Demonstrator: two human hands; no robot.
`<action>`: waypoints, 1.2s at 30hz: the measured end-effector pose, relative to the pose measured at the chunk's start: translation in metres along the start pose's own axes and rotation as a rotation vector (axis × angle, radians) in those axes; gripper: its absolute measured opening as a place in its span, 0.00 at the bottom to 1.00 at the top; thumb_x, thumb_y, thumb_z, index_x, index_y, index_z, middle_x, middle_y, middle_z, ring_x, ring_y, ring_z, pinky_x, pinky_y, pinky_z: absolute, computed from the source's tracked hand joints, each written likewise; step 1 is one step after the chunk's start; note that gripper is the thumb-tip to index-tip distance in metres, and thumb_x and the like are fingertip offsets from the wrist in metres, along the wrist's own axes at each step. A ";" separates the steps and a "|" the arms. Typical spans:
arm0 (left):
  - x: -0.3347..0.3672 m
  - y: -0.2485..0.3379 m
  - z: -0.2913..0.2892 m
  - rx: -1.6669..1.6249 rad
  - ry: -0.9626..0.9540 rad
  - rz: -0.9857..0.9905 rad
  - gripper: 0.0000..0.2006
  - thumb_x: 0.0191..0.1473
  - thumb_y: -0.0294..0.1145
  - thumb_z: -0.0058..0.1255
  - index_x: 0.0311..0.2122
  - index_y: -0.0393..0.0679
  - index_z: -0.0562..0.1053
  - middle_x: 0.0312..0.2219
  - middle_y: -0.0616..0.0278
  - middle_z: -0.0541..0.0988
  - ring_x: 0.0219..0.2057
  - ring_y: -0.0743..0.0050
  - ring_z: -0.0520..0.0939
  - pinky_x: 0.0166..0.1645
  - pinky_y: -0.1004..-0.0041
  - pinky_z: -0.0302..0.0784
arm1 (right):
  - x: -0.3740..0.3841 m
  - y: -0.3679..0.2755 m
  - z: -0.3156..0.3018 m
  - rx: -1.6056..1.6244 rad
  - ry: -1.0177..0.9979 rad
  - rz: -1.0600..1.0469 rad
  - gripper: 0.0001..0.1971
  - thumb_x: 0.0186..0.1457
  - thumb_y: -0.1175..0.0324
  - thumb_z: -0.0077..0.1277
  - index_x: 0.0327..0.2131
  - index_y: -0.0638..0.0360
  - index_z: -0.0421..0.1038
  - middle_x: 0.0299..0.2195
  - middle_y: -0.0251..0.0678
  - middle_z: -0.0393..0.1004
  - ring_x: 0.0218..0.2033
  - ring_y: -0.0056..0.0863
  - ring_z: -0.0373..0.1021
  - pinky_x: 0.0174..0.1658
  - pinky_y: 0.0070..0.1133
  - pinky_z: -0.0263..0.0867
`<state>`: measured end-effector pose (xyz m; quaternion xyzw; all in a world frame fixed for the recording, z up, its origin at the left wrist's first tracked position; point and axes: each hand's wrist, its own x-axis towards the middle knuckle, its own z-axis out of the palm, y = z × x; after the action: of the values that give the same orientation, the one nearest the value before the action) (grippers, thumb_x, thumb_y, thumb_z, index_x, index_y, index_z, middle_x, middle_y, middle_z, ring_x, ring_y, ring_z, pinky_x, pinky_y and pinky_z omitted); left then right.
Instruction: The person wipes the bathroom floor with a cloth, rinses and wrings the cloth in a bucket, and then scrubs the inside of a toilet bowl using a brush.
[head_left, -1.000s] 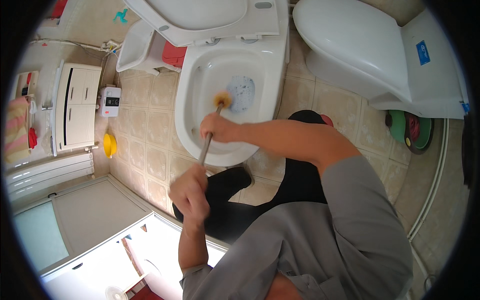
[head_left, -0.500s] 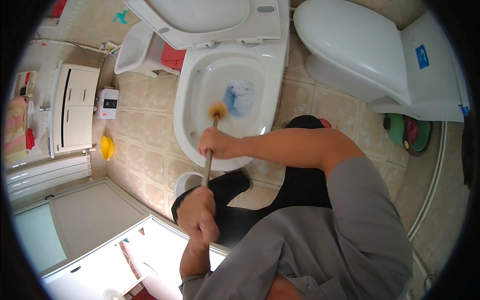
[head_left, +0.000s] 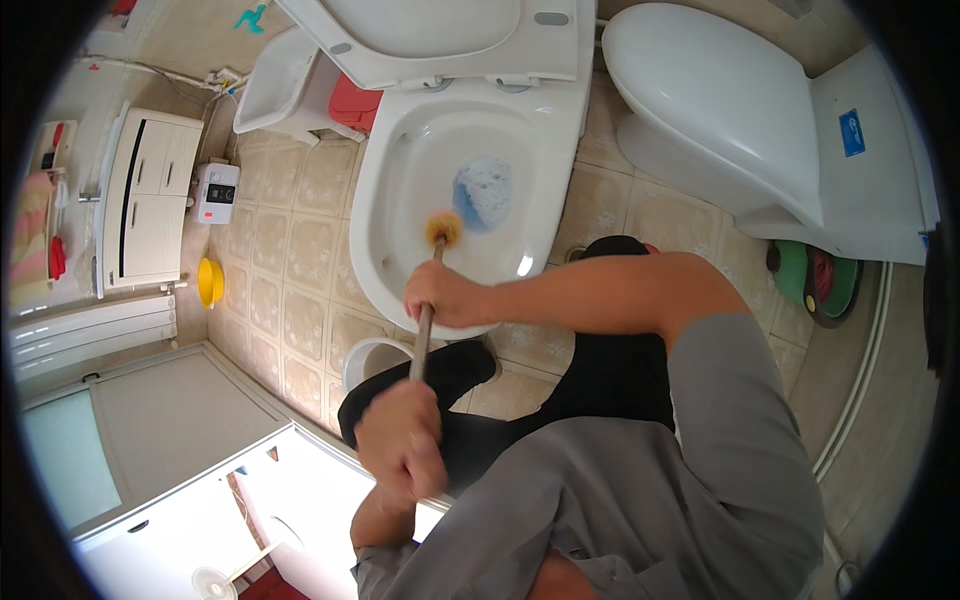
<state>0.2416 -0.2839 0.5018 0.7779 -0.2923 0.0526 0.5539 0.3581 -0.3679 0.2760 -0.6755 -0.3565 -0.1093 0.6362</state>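
A toilet brush with a round yellowish bristle head slants into the toilet bowl. Its bristles are at the near inner wall of the bowl, beside a pool of foamy bluish water. My right hand is wrapped round the middle of the stick handle, above the bowl's near rim. Closer to my body, my left hand grips the handle's upper end. The seat and lid stand raised behind the bowl.
To the right is a second white toilet with its lid down. A green basin sits near it. A white bin is by my leg. On the left are a red bin, a white cabinet and a yellow bowl.
The view has shifted slightly. Both hands keep their hold on the toilet brush, whose head stays low in the bowl, near the same spot.
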 end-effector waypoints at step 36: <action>-0.020 -0.057 -0.005 -0.022 -0.062 0.174 0.09 0.39 0.16 0.42 0.15 0.40 0.59 0.15 0.58 0.62 0.15 0.60 0.62 0.22 0.65 0.57 | 0.009 0.038 -0.027 -0.210 -0.028 -0.024 0.10 0.37 0.78 0.57 0.18 0.49 0.67 0.21 0.29 0.70 0.33 0.36 0.69 0.45 0.32 0.61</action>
<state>0.2557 -0.2593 0.4481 0.7445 -0.3765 0.0730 0.5465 0.3963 -0.3877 0.2562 -0.7356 -0.3599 -0.1441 0.5555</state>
